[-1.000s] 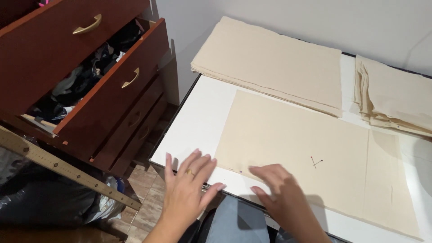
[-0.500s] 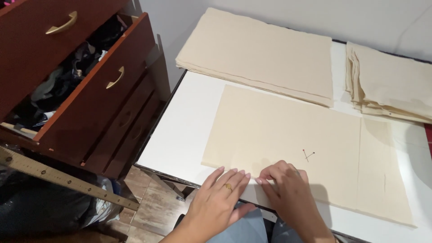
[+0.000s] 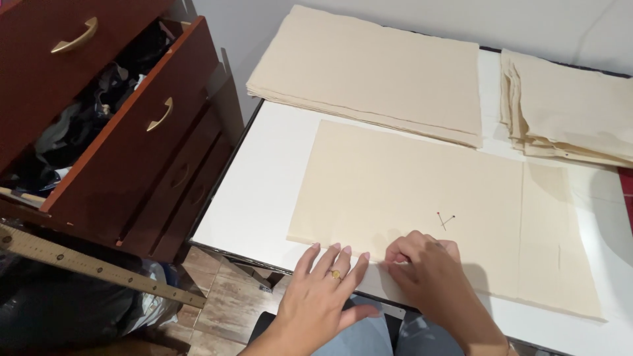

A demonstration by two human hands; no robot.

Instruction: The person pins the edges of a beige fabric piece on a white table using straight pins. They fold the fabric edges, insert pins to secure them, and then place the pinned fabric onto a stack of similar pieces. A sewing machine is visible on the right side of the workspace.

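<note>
1. Head view, hands: the left hand lies flat with its fingers spread, the tips resting on the near edge of the cream fabric sheet – it grips nothing. The right hand is just beside it, fingers curled onto the same edge; whether they pinch the cloth cannot be told.
2. Head view, sheet: it lies flat on the white bench, with two crossed pins stuck in it near the right hand.
3. Head view, surroundings: a stack of cream fabric sits behind the sheet, and a second stack lies to the right (edges uneven). A dark red chest of drawers stands left of the bench – drawers open – with a wooden ruler below it.
</note>
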